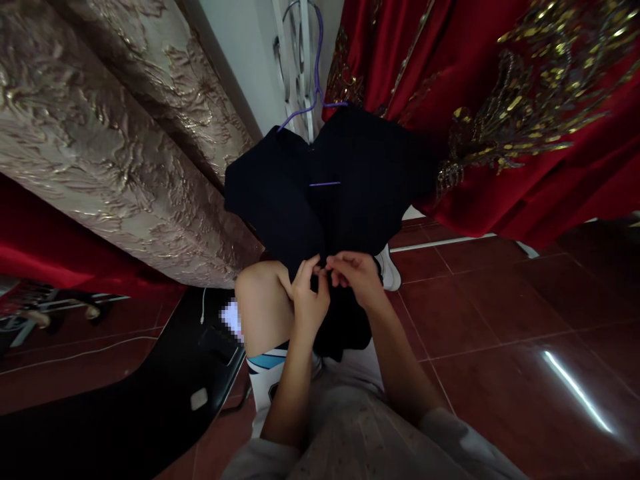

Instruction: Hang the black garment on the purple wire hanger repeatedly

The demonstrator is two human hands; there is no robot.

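A dark navy shirt [273,187] hangs on a purple wire hanger [319,60] in front of me. Its neckline and front part in the middle, and the hanger's lower bar shows through the gap. At the lower front of the shirt, my left hand [310,297] is closed in a pinch on the cloth. Close beside it, my right hand [357,275] pinches the same front edge, fingertips almost meeting those of the left. Any button or small part between the fingers is too dark and small to make out. The shirt's lower end lies over my lap.
Shiny beige textured fabric [125,140] hangs at the left. Red fabric with gold sequins [480,133] hangs at the right. A white metal rack [303,60] stands behind the hanger. A black bench [125,413] at lower left holds a phone [220,343] and a small white item [199,399].
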